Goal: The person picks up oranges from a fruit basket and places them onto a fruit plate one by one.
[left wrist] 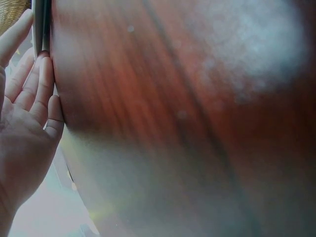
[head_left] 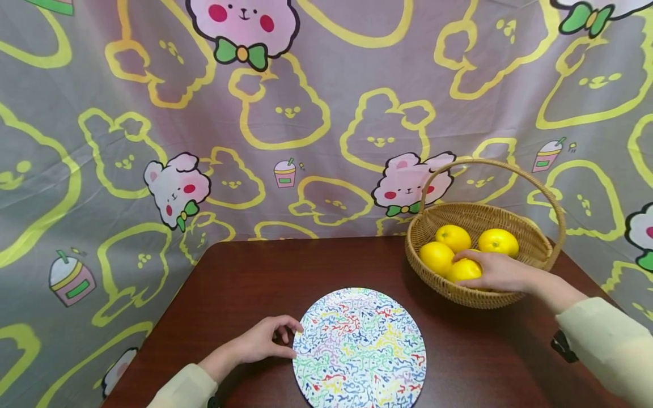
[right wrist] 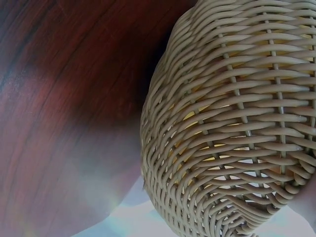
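In the head view the table point(head_left: 245, 272) spans the lower middle, with the cloth point(head_left: 316, 73) behind it and to both sides. The disc point(head_left: 359, 348) lies on the table at bottom centre, the left hand point(head_left: 260, 340) touching its left edge. Behind and right of the disc, at centre right, stands the basket point(head_left: 490, 299). Lemons point(head_left: 499, 242) sit inside; the right hand point(head_left: 497, 269), over the basket's front rim, is on the front one.

Board point(head_left: 359, 345): white with red, blue, green, yellow and lilac squiggles | Fruits point(head_left: 498, 242): plain yellow | Basket point(head_left: 476, 299): tan, woven | Table point(head_left: 285, 272): reddish-brown, dark grain | Backdrop point(head_left: 326, 170): grey-mauve, yellow-outlined animal print | Sleeves point(head_left: 607, 340): pale cream
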Demonstrator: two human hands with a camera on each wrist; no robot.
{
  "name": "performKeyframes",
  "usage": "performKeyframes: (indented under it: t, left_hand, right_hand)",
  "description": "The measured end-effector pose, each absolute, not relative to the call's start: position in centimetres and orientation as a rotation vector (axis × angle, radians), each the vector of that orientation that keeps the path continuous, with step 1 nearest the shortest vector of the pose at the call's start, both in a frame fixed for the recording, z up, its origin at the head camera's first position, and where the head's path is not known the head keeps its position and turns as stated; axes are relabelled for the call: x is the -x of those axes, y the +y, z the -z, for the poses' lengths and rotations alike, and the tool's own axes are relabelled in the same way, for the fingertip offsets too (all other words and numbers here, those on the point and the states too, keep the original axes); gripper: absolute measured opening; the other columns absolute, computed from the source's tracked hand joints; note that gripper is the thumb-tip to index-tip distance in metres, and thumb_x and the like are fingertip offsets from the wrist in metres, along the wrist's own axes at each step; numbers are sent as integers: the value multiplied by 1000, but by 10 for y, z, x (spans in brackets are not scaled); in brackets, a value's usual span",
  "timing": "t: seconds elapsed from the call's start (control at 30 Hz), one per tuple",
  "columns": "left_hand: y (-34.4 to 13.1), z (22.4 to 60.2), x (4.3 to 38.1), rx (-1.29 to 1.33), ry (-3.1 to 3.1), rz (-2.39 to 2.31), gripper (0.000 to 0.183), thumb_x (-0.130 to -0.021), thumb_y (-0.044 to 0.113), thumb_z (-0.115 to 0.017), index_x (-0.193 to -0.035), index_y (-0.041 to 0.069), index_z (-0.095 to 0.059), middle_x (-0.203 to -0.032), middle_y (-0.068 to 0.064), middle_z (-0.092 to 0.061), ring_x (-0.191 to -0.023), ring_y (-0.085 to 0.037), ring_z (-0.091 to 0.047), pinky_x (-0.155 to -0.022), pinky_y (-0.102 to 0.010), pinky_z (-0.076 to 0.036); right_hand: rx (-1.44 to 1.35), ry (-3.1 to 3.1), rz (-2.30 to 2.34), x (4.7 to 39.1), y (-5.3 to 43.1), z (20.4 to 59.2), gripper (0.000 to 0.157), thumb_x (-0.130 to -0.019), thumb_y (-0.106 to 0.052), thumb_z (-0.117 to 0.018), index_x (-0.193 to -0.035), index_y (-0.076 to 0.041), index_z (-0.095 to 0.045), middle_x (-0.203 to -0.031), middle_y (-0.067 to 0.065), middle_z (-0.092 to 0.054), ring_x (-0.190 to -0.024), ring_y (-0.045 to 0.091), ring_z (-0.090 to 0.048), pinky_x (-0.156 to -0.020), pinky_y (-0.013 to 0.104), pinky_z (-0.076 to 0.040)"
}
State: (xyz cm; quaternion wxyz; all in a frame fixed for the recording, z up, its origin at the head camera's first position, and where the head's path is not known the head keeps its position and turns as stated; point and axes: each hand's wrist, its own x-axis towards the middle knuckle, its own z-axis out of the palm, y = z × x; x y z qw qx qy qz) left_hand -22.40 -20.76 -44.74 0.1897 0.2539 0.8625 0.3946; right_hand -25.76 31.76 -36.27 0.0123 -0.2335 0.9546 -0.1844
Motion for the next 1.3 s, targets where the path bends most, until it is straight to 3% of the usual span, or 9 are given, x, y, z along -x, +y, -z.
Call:
performKeyframes:
  t: [0.67, 0.83, 1.3]
  left_hand:
    - [-210, 450, 223, -697, 2419, -1117, 37, -81, 23, -81, -113, 15, -64, -95, 4, -59, -82, -16, -54, -71, -27, -42]
    - [-210, 451, 225, -701, 2424, -1110, 37, -80, 24, -81, -113, 16, -64, -96, 4, -60, -82, -16, -54, -71, -27, -42]
    - [-208, 448, 226, -728, 2430, -1095, 38, -80, 24, -82, -112, 16, -64, -95, 5, -60, -81, -14, -54, -71, -26, -42]
  right_hand:
    - [753, 2903, 682, 260, 316, 362, 53, -84, -37, -75, -121, -3, -59, -97, -1, -61, -78, 13, -51, -68, 31, -42]
    - [705, 2899, 735, 257, 314, 359, 53, -85, -37, -74, -121, -3, -57, -90, -2, -60, -75, 14, -52, -67, 33, -43]
    - [659, 3000, 803, 252, 314, 350, 60, -83, -39, -75, -125, -1, -54, -94, 6, -60, -74, 18, -53, -64, 36, -45]
